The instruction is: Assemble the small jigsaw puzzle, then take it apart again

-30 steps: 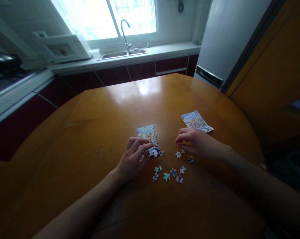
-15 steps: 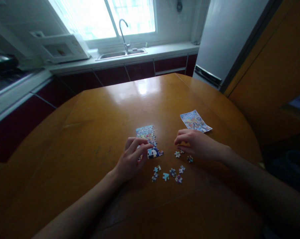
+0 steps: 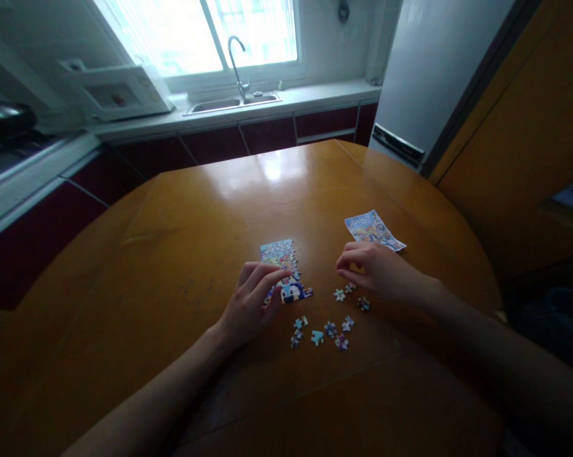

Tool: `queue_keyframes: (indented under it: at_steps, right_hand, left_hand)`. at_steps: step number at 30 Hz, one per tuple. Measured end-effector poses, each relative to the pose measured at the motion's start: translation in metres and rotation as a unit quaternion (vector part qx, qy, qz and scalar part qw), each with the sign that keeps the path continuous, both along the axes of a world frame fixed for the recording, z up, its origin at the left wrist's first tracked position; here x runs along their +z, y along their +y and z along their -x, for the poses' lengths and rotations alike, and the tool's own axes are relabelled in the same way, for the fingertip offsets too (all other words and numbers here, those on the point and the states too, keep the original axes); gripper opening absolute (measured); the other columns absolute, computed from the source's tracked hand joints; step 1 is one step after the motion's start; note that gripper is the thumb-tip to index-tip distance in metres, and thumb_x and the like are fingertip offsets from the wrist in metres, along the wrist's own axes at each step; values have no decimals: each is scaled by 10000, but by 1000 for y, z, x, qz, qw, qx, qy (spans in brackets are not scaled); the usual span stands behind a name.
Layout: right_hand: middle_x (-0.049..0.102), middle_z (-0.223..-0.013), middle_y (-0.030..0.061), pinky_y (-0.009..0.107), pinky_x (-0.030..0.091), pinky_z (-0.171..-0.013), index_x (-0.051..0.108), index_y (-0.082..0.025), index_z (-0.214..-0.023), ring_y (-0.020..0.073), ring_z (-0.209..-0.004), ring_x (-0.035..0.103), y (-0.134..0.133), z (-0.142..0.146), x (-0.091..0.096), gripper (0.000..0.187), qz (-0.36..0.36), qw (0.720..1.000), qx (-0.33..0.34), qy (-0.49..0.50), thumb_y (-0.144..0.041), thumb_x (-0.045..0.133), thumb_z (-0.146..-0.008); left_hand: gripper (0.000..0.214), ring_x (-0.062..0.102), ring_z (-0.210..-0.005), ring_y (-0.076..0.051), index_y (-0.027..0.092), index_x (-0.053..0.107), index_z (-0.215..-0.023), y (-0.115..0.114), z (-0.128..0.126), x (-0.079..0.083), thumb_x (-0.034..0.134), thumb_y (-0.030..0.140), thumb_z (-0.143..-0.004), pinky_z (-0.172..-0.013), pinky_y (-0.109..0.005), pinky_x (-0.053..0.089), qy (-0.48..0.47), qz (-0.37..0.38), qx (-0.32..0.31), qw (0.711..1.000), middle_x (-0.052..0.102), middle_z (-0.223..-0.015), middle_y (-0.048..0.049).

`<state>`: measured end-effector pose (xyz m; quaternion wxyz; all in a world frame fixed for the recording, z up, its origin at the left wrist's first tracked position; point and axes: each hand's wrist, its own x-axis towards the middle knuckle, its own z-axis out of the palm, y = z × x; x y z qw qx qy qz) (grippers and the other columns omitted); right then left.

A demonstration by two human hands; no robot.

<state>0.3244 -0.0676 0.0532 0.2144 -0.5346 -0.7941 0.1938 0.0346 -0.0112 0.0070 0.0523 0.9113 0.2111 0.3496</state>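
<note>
A partly joined jigsaw puzzle [image 3: 279, 251] lies on the wooden table, its right edge ragged. My left hand [image 3: 252, 301] rests over its lower left part, fingers stretched and thumb apart, hiding some of it. To the right, my right hand [image 3: 369, 270] hovers with thumb and fingertips closed together; whatever they pinch, if anything, is too small to make out. Beneath it are loose puzzle pieces, among them a pale one [image 3: 339, 294] and a dark one [image 3: 363, 304]. Several more, including a light blue piece [image 3: 317, 337], lie nearer to me.
A printed picture sheet [image 3: 374, 230] lies beyond my right hand on the table [image 3: 210, 222]. Past the table's far edge are a counter with a sink [image 3: 214, 105] and faucet. A fridge [image 3: 429, 70] stands at the right.
My right hand has risen slightly away from the loose pieces, uncovering one beneath it. My left hand stays over the puzzle, its fingers shifted a little.
</note>
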Motion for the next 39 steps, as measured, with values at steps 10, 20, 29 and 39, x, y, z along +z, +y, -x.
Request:
queue_keyframes:
  at_steps: [10, 20, 29, 39]
  right_hand:
    - [686, -717, 25, 295, 393, -629, 701, -188, -784, 163, -672, 588, 6, -6, -4, 176, -27, 987, -152, 41, -235, 587, -909]
    - [696, -728, 34, 301, 403, -635, 701, -192, -790, 169, -679, 596, 6, -6, -4, 188, -18, 988, -150, 42, -252, 576, -916]
    - [707, -750, 43, 310, 418, -644, 702, -192, -792, 173, -689, 606, 7, -6, -5, 182, -17, 988, -146, 46, -240, 575, -914]
    - [714, -763, 42, 305, 434, -635, 724, -191, -803, 171, -691, 621, 9, -7, -6, 116, 6, 989, -140, 44, -189, 629, -870]
  left_hand:
    - [318, 544, -922, -216, 198, 598, -1179, 2, 2, -2, 569, 62, -893, -831, -377, 454, -10, -5, 18, 1000, 672, -978, -57]
    - [265, 511, -1027, -241, 255, 660, -1076, -3, 0, 0, 638, 112, -855, -891, -416, 442, 81, -3, -41, 996, 645, -1102, -53]
    - [380, 509, -1064, -255, 321, 652, -1240, -6, 0, 4, 677, 214, -876, -937, -433, 427, 143, 17, -47, 988, 619, -1186, -56]
    - [352, 461, -1146, -289, 297, 640, -1242, -10, -2, 1, 652, 219, -899, -987, -470, 425, 181, 37, -33, 982, 568, -1288, -76]
